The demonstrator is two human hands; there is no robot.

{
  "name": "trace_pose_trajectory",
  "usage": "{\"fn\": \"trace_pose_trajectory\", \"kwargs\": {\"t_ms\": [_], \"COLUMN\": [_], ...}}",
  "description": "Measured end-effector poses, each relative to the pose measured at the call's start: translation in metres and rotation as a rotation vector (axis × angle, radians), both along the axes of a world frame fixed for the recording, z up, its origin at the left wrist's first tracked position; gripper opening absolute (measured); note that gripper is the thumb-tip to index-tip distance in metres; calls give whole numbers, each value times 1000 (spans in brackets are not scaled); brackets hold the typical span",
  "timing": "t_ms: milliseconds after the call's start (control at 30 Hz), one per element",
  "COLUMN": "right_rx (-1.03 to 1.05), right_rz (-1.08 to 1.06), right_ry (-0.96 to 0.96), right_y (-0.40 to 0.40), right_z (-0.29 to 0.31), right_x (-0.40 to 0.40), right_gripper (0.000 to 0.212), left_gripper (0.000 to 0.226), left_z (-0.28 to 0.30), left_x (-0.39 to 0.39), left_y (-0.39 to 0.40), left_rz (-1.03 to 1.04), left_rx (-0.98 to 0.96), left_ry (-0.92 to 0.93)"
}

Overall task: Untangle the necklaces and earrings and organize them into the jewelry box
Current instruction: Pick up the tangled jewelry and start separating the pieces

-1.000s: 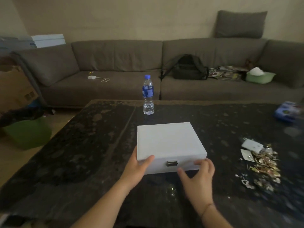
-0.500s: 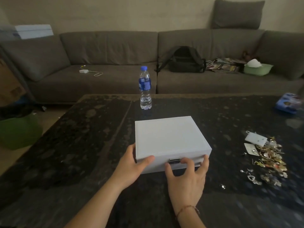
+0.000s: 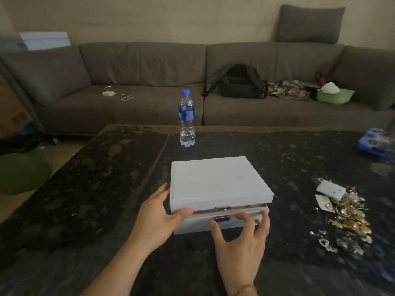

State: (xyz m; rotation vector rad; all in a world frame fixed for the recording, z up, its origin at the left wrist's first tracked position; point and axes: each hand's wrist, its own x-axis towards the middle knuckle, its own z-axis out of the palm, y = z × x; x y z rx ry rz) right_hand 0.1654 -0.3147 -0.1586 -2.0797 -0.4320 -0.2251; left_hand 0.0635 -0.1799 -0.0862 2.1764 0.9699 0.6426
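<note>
The white jewelry box (image 3: pixel 218 189) is sitting near the middle of the dark table (image 3: pixel 85 199), close to the person's edge, and its lid (image 3: pixel 215 180) is standing slightly ajar, with a thin gap showing along the front above the small metal clasp (image 3: pixel 222 218).

The left hand (image 3: pixel 158 214) is holding the lid's front left corner, fingers lying along the side and the thumb pressing under the front edge, so its grip is closing on the lid. The right hand (image 3: pixel 241 238) is resting against the box's front wall just beside the clasp, fingers spread and bent with the tips touching the base; whether that grip is actually clamping the base or only bracing it cannot be told.

To the right of the box, well apart from it, a tangled heap of gold-toned necklaces and earrings (image 3: pixel 346 223) is lying on the table, with two small white cards (image 3: pixel 330 190) at its far end.

Beyond the box a water bottle (image 3: pixel 187 118) with a blue cap is standing upright. A blue packet (image 3: pixel 374 142) is lying at the table's far right. Behind the table a grey sofa (image 3: pixel 139 82) is carrying a black backpack (image 3: pixel 241 82) and a green bowl (image 3: pixel 334 96).
</note>
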Motion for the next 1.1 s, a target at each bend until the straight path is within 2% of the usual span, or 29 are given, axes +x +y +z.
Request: {"fn": "trace_pose_trajectory", "kwargs": {"t_ms": [67, 133, 267, 333, 367, 533, 667, 733, 833, 933, 1033, 1100], "right_rx": [45, 109, 155, 170, 150, 32, 31, -11, -18, 49, 75, 57], "right_rz": [-11, -40, 26, 137, 184, 242, 217, 249, 297, 287, 279, 381], "right_ry": [32, 51, 59, 97, 96, 39, 156, 235, 307, 314, 352, 366], "right_y": [-6, -11, -21, -22, -21, -17, -16, -16, -14, -9, 1, 14], "right_z": [6, 15, 38, 47, 50, 47, 49, 50, 46, 43, 44, 44], "right_x": [5, 15, 55, 76, 83, 97, 111, 117, 113, 104, 95, 84], "right_gripper": [61, 55, 39, 26, 22, 20, 22, 32, 35, 33, 42, 38], "left_gripper": [76, 81, 48, 36, 38, 56, 66, 72, 81, 61, 31, 26], "left_z": [8, 17, 43, 48, 46, 36, 27, 19, -2, -20, -24, -21], "left_x": [5, 16, 47, 62, 68, 88, 94, 94, 86, 74, 64, 56], "left_y": [3, 11, 34, 49, 57, 85, 95, 92, 78, 65, 67, 79], "left_rz": [32, 93, 99, 49, 17, -30, -44, -4, 197, 176, 127, 185], "left_rx": [-69, -82, -138, -242, -281, -376, -405, -404, -286, -358, -396, -359], "left_ry": [-181, -314, -462, -461, -453, -444, -416, -391, -257, -136, -160, -169]}}
